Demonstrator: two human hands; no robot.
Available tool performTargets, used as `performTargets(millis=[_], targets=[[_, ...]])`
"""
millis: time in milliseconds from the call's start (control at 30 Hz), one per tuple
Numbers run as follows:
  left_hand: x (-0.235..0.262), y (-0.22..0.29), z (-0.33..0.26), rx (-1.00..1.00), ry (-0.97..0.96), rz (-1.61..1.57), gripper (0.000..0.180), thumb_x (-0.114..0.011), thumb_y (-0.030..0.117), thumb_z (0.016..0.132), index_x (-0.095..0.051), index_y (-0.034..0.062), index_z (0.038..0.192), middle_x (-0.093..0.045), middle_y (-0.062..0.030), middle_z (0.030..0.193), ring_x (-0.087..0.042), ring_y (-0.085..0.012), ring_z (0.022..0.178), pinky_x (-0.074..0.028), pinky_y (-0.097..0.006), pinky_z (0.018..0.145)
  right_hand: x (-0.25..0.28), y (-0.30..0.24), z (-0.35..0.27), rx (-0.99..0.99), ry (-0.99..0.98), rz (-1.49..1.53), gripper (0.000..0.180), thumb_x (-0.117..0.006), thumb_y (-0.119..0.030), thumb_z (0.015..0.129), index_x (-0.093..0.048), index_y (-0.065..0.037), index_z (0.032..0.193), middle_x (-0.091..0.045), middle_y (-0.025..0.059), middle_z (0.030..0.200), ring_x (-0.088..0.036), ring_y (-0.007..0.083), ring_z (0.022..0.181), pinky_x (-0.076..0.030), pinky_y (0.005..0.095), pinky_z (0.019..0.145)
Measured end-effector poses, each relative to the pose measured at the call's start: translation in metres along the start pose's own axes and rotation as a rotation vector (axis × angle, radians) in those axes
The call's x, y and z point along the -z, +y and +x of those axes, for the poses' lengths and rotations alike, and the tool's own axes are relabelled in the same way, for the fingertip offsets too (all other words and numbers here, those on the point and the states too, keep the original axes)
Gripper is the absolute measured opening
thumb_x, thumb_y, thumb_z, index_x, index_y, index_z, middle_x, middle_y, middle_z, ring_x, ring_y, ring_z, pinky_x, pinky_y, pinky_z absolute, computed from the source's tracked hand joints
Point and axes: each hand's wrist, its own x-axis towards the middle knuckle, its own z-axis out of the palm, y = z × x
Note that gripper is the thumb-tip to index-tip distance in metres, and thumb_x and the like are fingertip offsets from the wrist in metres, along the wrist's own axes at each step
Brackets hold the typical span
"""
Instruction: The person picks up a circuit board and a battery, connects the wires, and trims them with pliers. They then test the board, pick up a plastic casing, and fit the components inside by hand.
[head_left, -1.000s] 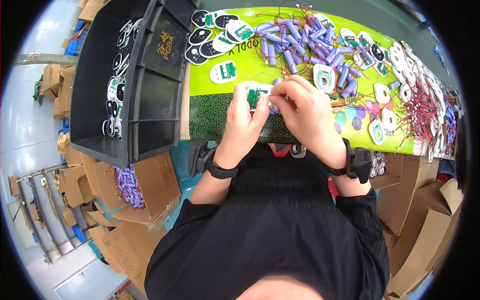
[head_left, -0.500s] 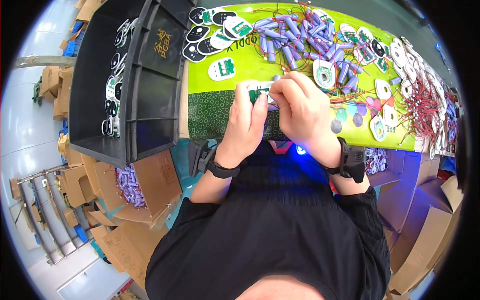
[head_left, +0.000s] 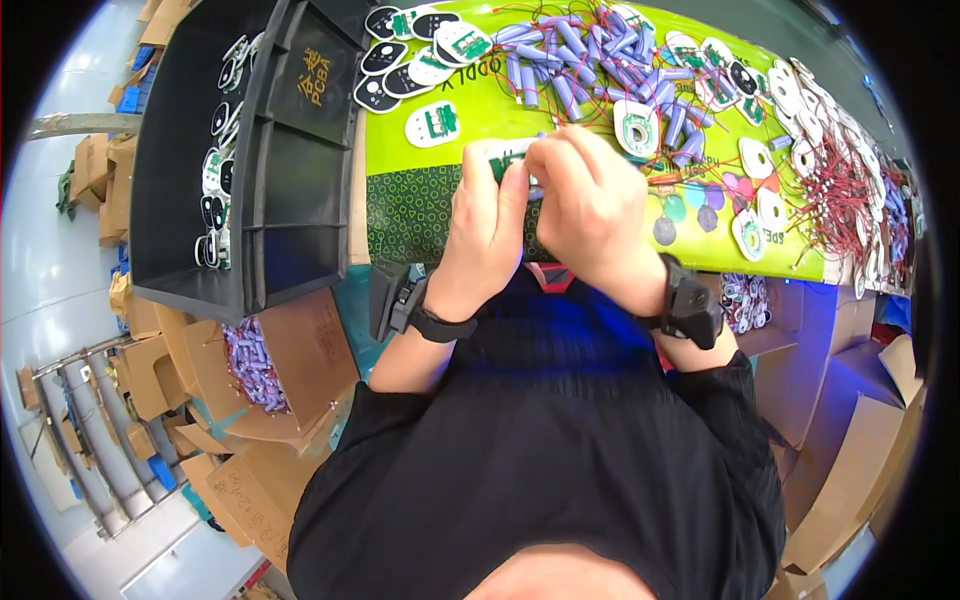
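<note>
Close together over the front of the table, both my hands work at a green circuit board (head_left: 505,162) in a white casing. My left hand (head_left: 484,218) grips it between thumb and fingers. At the board's right side, my right hand (head_left: 592,195) is closed in a pinch, and its fingers hide what they hold. A bit of purple battery cell (head_left: 536,190) shows between the hands. Beyond the left hand, a white rounded casing with a green board (head_left: 434,123) lies on the yellow-green mat. Another white casing with a round opening (head_left: 637,128) lies past the right hand.
A deep black crate (head_left: 302,190) on the left holds several board casings. Purple cells with red wires (head_left: 575,60) are heaped at the back. White rings (head_left: 800,120) and tangled red wires (head_left: 845,212) cover the right side. Below left stands a cardboard box (head_left: 305,355) of cells.
The view has shifted slightly. My right hand has turned a little and its knuckles now cover more of the board; my left hand keeps its grip.
</note>
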Motion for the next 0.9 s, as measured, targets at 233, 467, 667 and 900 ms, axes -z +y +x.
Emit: performTargets(millis=[233,467,667,900], targets=[[0.004,0.006,0.018,-0.268,-0.187,-0.422,0.093,-0.054,0.062,0.081,-0.013,0.0047,0.141,-0.040,-0.0145,0.126,-0.045,-0.0230,0.110,-0.038,-0.037,0.092,0.054,0.005,0.045,-0.162,-0.267,0.191,0.004,-0.056,0.000,0.085,-0.055,0.000,0.089,-0.055,0.0041,0.078,-0.054,0.0110,0.071,-0.044,0.0238,0.064],[-0.032,-0.028,0.009,-0.129,-0.592,-0.749,0.083,-0.043,0.060,0.086,-0.014,0.0069,0.143,-0.035,-0.0147,0.137,-0.035,-0.0241,0.127,-0.026,-0.041,0.105,0.079,-0.005,0.116,-0.491,-0.184,0.823,0.009,-0.053,-0.011,0.091,-0.056,-0.003,0.088,-0.051,-0.0052,0.067,-0.042,0.0005,0.054,-0.034,0.0147,0.048],[-0.034,-0.003,0.013,-0.008,-0.559,-0.700,0.064,-0.056,0.020,0.090,-0.021,0.0015,0.140,-0.033,-0.0155,0.140,-0.041,-0.0261,0.125,-0.039,-0.043,0.098,0.045,0.010,0.169,-0.527,-0.159,0.889,0.012,-0.054,-0.016,0.091,-0.056,-0.006,0.086,-0.052,-0.0037,0.064,-0.050,0.0041,0.051,-0.045,0.0178,0.047],[-0.035,-0.012,0.063,-0.101,-0.533,-0.841,0.043,-0.045,0.016,0.094,-0.035,0.0030,0.134,-0.045,-0.0141,0.132,-0.047,-0.0277,0.119,-0.045,-0.039,0.094,0.001,0.099,0.210,-0.518,-0.068,0.538,0.018,-0.055,-0.014,0.089,-0.062,-0.004,0.076,-0.056,0.0000,0.062,-0.052,0.0083,0.049,-0.047,0.0242,0.047]])
